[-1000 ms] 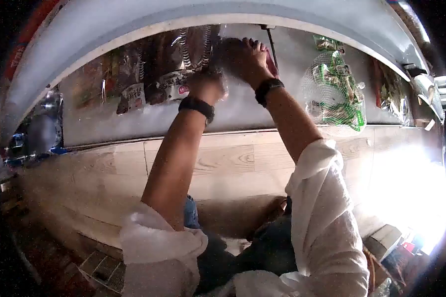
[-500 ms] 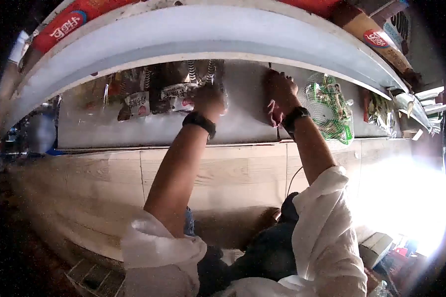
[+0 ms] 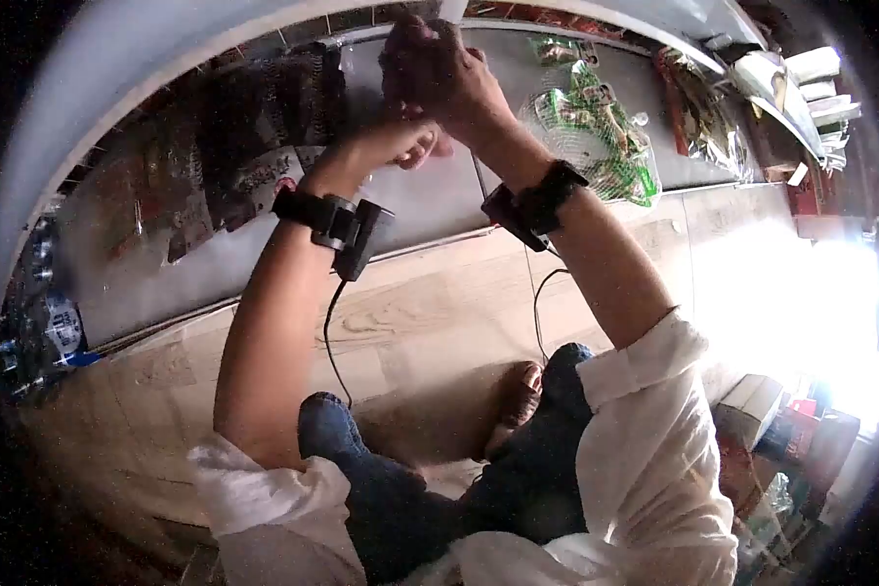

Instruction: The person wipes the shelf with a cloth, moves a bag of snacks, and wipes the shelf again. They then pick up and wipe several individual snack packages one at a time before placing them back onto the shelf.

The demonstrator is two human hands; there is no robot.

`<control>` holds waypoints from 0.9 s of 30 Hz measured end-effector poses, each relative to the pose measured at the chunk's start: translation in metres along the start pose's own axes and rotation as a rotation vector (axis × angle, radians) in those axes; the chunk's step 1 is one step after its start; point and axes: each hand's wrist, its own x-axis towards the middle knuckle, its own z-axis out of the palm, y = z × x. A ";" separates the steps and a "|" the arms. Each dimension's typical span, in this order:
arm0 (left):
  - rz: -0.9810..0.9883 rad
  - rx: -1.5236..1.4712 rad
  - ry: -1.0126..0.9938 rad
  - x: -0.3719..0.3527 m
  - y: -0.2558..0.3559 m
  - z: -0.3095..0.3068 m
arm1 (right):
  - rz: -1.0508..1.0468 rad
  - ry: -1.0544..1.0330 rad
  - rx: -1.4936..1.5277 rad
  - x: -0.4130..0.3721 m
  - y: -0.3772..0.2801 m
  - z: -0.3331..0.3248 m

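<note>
My right hand [image 3: 464, 93] is over the lower shelf with its fingers closed. They are in shadow, and what they hold, if anything, is hard to make out. Just below and left of it, my left hand [image 3: 396, 146] has its fingers curled in, close to the right hand. What may be in its grip does not show. To the left, dark clear-wrapped packets [image 3: 264, 176] lie in a row on the grey shelf [image 3: 400, 210]. Right of my right hand lies a green net bag [image 3: 596, 137] of small packs.
More shiny packets [image 3: 703, 112] lie at the shelf's right end. Wrapped bottles [image 3: 54, 322] stand at the far left. An upper shelf edge [image 3: 156, 78] curves over the lower one. Cartons [image 3: 752, 410] sit on the floor at right. Cables hang from both wrist straps.
Both hands have come together, the right moving left and farther in, the left moving up and slightly left. The view has tilted and shifted, with more of my knees showing.
</note>
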 end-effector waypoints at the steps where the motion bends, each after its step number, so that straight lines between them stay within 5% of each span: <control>1: 0.007 -0.176 0.115 -0.001 -0.010 0.005 | -0.020 0.045 -0.155 -0.003 -0.014 -0.008; 3: 0.016 -0.346 0.234 0.000 -0.020 0.005 | -0.117 0.099 -0.299 -0.003 -0.021 -0.006; 7: 0.106 -0.069 0.381 -0.003 -0.035 -0.002 | -0.092 0.076 -0.052 -0.009 -0.022 0.014; 9: 0.157 0.082 0.459 -0.003 -0.040 -0.017 | 0.187 -0.297 0.155 -0.006 -0.040 -0.013; 10: 0.160 0.089 0.463 0.010 -0.063 -0.026 | 0.103 -0.084 0.164 -0.006 -0.043 -0.014; 11: 0.161 0.110 0.486 0.015 -0.069 -0.028 | 0.102 -0.081 0.168 -0.002 -0.042 -0.008; 13: 0.160 0.135 0.527 0.019 -0.074 -0.026 | -0.067 0.362 0.063 0.010 -0.046 -0.004; 17: 0.162 0.133 0.576 0.012 -0.068 -0.025 | -0.261 0.113 -0.036 0.010 -0.067 -0.017; 20: 0.146 0.074 0.590 -0.001 -0.066 -0.028 | -0.512 0.159 -0.026 0.002 -0.077 -0.023; 21: 0.144 0.057 0.594 -0.005 -0.065 -0.030 | -0.540 0.358 0.083 0.000 -0.082 -0.022; 27: 0.138 -0.037 0.608 -0.024 -0.061 -0.045 | -0.329 -0.062 0.382 -0.007 -0.093 -0.035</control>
